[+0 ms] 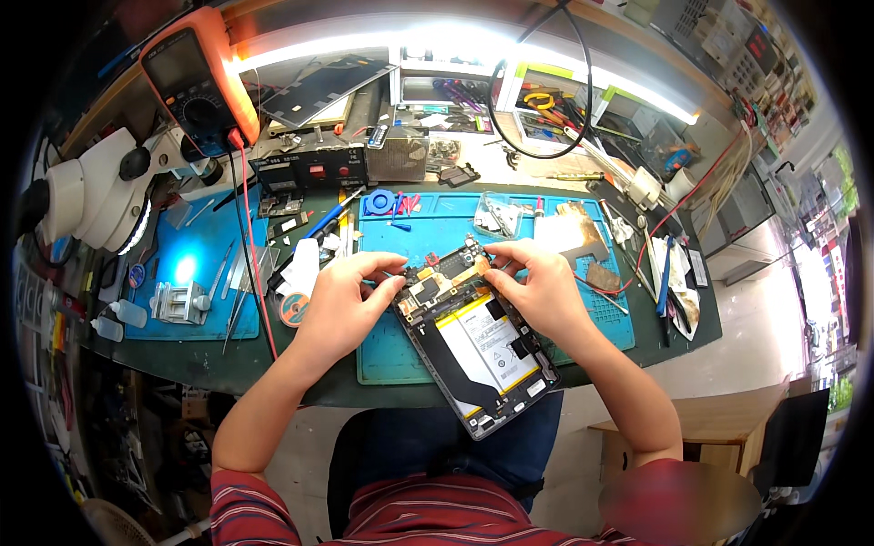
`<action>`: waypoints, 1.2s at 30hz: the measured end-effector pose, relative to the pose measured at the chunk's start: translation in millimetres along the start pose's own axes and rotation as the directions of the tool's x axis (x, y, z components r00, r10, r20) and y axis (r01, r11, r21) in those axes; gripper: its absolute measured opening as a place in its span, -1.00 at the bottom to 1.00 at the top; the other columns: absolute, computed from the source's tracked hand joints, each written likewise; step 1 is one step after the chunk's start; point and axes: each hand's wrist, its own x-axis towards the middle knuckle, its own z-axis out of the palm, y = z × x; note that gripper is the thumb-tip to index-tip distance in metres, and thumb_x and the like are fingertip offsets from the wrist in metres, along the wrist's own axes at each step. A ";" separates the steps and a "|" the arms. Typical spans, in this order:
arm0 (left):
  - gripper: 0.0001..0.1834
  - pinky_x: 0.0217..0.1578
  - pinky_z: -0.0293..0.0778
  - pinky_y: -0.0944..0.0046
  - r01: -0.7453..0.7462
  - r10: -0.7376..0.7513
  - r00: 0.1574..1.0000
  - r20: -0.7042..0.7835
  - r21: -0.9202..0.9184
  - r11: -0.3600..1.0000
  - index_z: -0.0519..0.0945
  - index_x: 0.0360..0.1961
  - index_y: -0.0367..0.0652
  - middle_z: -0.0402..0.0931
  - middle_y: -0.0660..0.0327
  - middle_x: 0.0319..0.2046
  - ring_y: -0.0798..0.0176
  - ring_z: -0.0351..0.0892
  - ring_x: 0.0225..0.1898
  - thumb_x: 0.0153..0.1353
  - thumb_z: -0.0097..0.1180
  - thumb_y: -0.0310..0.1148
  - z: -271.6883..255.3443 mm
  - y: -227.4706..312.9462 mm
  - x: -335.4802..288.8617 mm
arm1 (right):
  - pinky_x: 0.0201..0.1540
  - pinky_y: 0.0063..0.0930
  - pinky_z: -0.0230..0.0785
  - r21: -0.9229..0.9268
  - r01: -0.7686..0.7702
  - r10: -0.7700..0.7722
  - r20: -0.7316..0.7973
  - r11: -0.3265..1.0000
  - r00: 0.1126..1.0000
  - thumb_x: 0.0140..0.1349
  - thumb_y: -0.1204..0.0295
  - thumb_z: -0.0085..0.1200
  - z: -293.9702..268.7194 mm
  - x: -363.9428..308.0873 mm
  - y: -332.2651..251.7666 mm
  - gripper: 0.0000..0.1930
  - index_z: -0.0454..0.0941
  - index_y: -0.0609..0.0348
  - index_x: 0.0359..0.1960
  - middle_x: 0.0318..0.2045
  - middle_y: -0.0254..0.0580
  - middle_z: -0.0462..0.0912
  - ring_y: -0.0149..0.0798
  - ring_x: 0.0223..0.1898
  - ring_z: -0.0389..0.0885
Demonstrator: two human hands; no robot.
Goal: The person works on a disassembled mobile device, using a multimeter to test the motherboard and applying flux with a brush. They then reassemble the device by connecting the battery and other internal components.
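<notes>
At the far left, a white microscope leans over a small metal clamp, with an orange multimeter propped behind. The left hand comes next, thumb and forefinger pinching the near end of a circuit board. Between the hands, the opened tablet lies slanted over the front of a blue mat on the dark surface, its lower end jutting past the edge. The opening-up looks done: the insides are bare and the battery sits in the frame. The board is at the tablet's upper end; whether it is fastened or loose cannot be told. Closing the case remains undone. The right hand pinches the board's other end between thumb and fingers.
</notes>
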 end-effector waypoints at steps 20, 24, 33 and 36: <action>-0.67 -0.12 0.62 0.30 -0.128 0.131 0.990 -0.050 0.062 0.990 0.72 0.12 -0.23 0.73 0.09 0.01 0.28 0.75 -0.15 0.34 0.26 -0.58 -1.1 -1.0 -12.6 | -0.15 -0.31 0.59 -0.078 0.040 -0.045 -0.060 0.996 0.997 0.30 0.45 0.34 4.0 -9.3 -5.0 -0.67 0.72 0.25 0.08 -0.21 -0.11 0.73 -0.19 -0.28 0.73; -0.64 -0.01 0.62 0.22 -0.195 0.204 0.978 -0.053 0.131 0.972 0.69 0.14 -0.23 0.71 0.06 0.03 0.15 0.75 -0.01 0.31 0.29 -0.56 0.4 -7.4 -11.2 | -0.16 -0.32 0.62 -0.152 -0.008 0.004 -0.032 0.988 0.999 0.32 0.46 0.31 1.5 -13.1 -15.4 -0.67 0.72 0.26 0.09 -0.20 -0.09 0.72 -0.18 -0.28 0.75; -0.36 0.33 0.45 0.02 -0.252 0.245 0.968 0.059 0.202 0.947 0.56 0.32 -0.20 0.58 0.03 0.23 -0.07 0.54 0.29 0.18 0.43 -0.51 -4.0 -0.6 -30.0 | -0.22 -0.37 0.64 -0.117 0.021 -0.024 -0.023 0.993 0.999 0.32 0.52 0.30 -0.2 -18.8 -18.2 -0.66 0.70 0.28 0.12 -0.19 -0.10 0.71 -0.25 -0.30 0.75; -0.29 0.32 0.46 0.04 -0.242 0.237 0.970 0.047 0.184 0.953 0.53 0.35 -0.20 0.56 0.04 0.22 -0.03 0.55 0.25 0.15 0.49 -0.49 -1.5 -1.2 -29.6 | -0.26 -0.41 0.62 -0.090 0.038 -0.043 -0.053 0.995 0.998 0.32 0.53 0.30 2.0 -20.0 -17.9 -0.66 0.70 0.29 0.13 -0.18 -0.12 0.71 -0.29 -0.32 0.72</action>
